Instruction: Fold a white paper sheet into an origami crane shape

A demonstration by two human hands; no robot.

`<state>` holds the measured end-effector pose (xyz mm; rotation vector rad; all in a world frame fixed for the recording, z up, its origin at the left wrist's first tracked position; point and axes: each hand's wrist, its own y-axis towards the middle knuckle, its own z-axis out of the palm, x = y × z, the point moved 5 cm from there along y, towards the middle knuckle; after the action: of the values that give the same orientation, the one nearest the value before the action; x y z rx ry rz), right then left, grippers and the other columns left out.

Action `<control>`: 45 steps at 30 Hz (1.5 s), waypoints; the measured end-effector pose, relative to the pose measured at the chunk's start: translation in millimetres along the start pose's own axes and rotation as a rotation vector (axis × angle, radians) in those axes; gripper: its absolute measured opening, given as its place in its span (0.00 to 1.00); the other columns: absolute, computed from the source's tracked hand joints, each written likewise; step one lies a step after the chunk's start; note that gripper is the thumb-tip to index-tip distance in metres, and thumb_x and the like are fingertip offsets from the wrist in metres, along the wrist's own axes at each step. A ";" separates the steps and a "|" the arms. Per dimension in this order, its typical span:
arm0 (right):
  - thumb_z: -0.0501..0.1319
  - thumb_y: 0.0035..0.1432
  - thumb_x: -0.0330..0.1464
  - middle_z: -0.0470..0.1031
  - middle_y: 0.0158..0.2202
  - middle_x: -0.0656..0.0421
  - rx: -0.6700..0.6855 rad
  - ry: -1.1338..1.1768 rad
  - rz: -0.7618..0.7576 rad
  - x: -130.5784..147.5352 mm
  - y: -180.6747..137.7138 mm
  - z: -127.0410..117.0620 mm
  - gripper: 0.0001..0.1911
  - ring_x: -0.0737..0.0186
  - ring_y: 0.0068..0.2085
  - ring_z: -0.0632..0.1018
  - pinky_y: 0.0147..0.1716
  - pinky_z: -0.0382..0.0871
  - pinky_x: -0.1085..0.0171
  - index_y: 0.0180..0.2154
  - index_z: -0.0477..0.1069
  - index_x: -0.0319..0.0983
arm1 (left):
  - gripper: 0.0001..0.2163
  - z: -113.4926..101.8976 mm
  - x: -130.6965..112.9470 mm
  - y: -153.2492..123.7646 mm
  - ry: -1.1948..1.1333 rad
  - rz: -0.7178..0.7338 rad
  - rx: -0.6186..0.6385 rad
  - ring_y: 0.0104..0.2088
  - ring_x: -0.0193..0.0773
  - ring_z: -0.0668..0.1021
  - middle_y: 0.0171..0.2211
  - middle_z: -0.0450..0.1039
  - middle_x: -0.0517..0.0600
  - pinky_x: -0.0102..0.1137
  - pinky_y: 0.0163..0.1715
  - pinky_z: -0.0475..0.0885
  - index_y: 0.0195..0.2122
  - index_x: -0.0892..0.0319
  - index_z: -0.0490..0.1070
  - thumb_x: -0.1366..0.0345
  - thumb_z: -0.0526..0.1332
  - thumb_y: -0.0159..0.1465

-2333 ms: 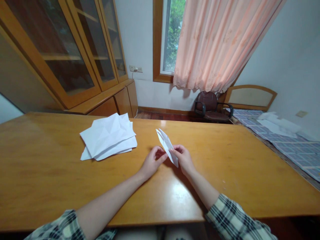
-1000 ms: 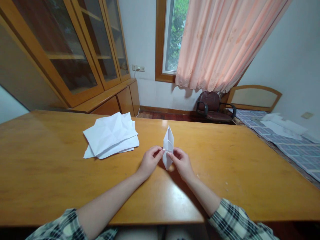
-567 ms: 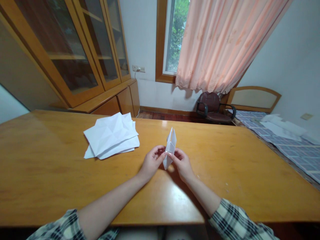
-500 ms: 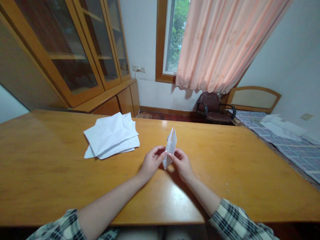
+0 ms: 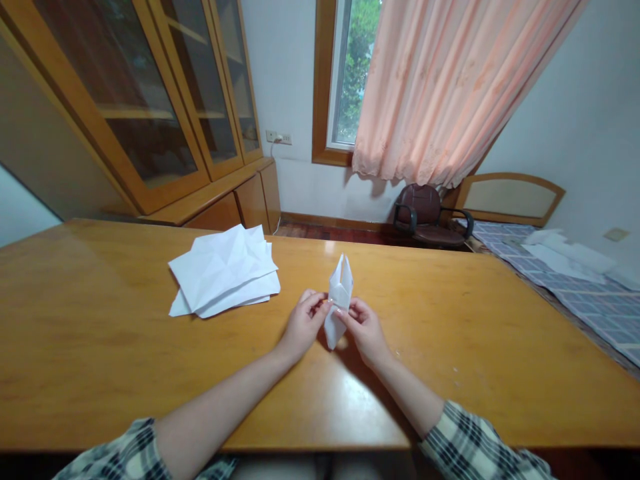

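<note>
A narrow piece of folded white paper (image 5: pixel 341 291) stands tilted over the middle of the table, with two upright points at its far end and a blunt flap toward me. My left hand (image 5: pixel 305 323) pinches its left edge, the thumb on the near face. From the other side my right hand (image 5: pixel 367 330) grips the right edge, its thumb also on the front near the crease. Both sets of curled fingertips are partly hidden behind the paper.
Creased white paper sheets (image 5: pixel 225 270) lie in a loose stack left of my hands on the wooden table (image 5: pixel 125 373). Beyond the table are a glass-door cabinet (image 5: pixel 200 190), a dark red armchair (image 5: pixel 423 210) and a bed with a checked cover (image 5: pixel 565 287).
The folded paper has turned and tipped slightly, so its front face and near flap show wider. Both hands keep their hold in nearly the same place.
</note>
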<state>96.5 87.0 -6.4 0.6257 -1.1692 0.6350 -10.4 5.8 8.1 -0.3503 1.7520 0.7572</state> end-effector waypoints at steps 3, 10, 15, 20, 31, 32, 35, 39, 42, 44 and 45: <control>0.68 0.47 0.40 0.77 0.31 0.59 -0.004 0.004 0.019 0.5 -0.9 0.6 0.14 0.63 0.33 0.76 0.36 0.69 0.65 0.32 0.70 0.39 | 0.12 -1.4 -9.0 -0.6 0.076 0.053 0.015 0.33 0.36 0.69 0.29 0.64 0.48 0.28 0.34 0.66 0.28 0.60 0.72 0.58 0.57 0.63; 0.67 0.46 0.44 0.76 0.29 0.59 -0.023 -0.059 0.053 -0.8 1.6 -2.1 0.17 0.62 0.32 0.75 0.33 0.67 0.65 0.30 0.69 0.39 | 0.13 -1.8 -6.0 0.6 0.132 0.049 0.057 0.30 0.36 0.71 0.26 0.67 0.48 0.29 0.32 0.65 0.27 0.60 0.73 0.58 0.56 0.63; 0.61 0.52 0.47 0.70 0.23 0.61 -0.042 -0.287 -0.045 12.1 4.8 -7.1 0.19 0.65 0.27 0.69 0.28 0.63 0.67 0.25 0.70 0.38 | 0.14 -2.6 -3.6 1.4 0.160 0.038 0.080 0.30 0.36 0.72 0.26 0.69 0.48 0.29 0.32 0.65 0.27 0.60 0.75 0.58 0.57 0.63; 0.59 0.54 0.47 0.65 0.20 0.63 -0.036 -0.420 -0.095 16.8 6.7 -10.8 0.20 0.67 0.24 0.65 0.24 0.58 0.67 0.22 0.68 0.38 | 0.13 0.1 2.9 1.6 0.159 -0.004 0.121 0.29 0.37 0.72 0.25 0.71 0.48 0.29 0.31 0.65 0.27 0.60 0.75 0.58 0.56 0.63; 0.57 0.57 0.44 0.60 0.18 0.64 -0.116 -0.604 -0.175 12.8 2.8 -13.2 0.20 0.69 0.22 0.61 0.22 0.53 0.68 0.19 0.64 0.38 | 0.16 2.5 -5.5 -4.6 0.325 0.050 0.162 0.25 0.35 0.70 0.22 0.69 0.48 0.28 0.27 0.61 0.24 0.60 0.74 0.56 0.55 0.63; 0.57 0.57 0.43 0.60 0.18 0.64 -0.123 -0.624 -0.187 12.6 2.0 -12.8 0.20 0.69 0.22 0.61 0.22 0.53 0.68 0.19 0.64 0.38 | 0.17 2.4 -5.6 -4.5 0.344 0.058 0.161 0.25 0.35 0.69 0.21 0.68 0.47 0.28 0.27 0.61 0.23 0.60 0.73 0.56 0.55 0.63; 0.57 0.57 0.42 0.58 0.18 0.65 -0.130 -0.677 -0.224 12.4 -0.1 -11.2 0.20 0.69 0.22 0.60 0.22 0.52 0.68 0.19 0.62 0.39 | 0.19 1.9 -3.9 -3.7 0.399 0.071 0.154 0.23 0.33 0.66 0.19 0.63 0.45 0.28 0.25 0.58 0.19 0.60 0.68 0.54 0.55 0.63; 0.57 0.58 0.41 0.56 0.18 0.66 -0.116 -0.683 -0.246 12.4 -1.0 -9.8 0.20 0.70 0.22 0.60 0.23 0.51 0.67 0.18 0.58 0.39 | 0.20 2.0 -2.6 -3.9 0.427 0.075 0.158 0.23 0.33 0.65 0.18 0.58 0.43 0.28 0.24 0.57 0.18 0.59 0.61 0.53 0.53 0.65; 0.57 0.58 0.42 0.56 0.18 0.66 -0.100 -0.674 -0.249 11.9 -0.6 -8.8 0.21 0.70 0.22 0.59 0.22 0.51 0.67 0.18 0.57 0.39 | 0.19 2.9 -3.7 -4.9 0.419 0.095 0.165 0.25 0.34 0.67 0.20 0.59 0.44 0.29 0.26 0.59 0.20 0.58 0.60 0.55 0.51 0.66; 0.57 0.58 0.42 0.56 0.18 0.66 -0.083 -0.650 -0.237 9.9 0.0 -8.0 0.20 0.69 0.22 0.60 0.22 0.52 0.68 0.19 0.58 0.39 | 0.18 4.3 -3.8 -5.5 0.409 0.112 0.179 0.27 0.36 0.68 0.23 0.62 0.45 0.29 0.28 0.61 0.22 0.58 0.60 0.56 0.49 0.67; 0.57 0.58 0.43 0.57 0.18 0.66 -0.074 -0.627 -0.226 8.5 0.4 -7.6 0.20 0.69 0.22 0.60 0.22 0.53 0.68 0.20 0.59 0.39 | 0.17 5.1 -3.3 -5.7 0.406 0.118 0.184 0.28 0.37 0.69 0.24 0.63 0.46 0.30 0.29 0.61 0.23 0.57 0.61 0.56 0.48 0.68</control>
<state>103.2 94.0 -0.3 0.9139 -1.6619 0.1972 -2.2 4.4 8.6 -0.2908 2.2234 0.6303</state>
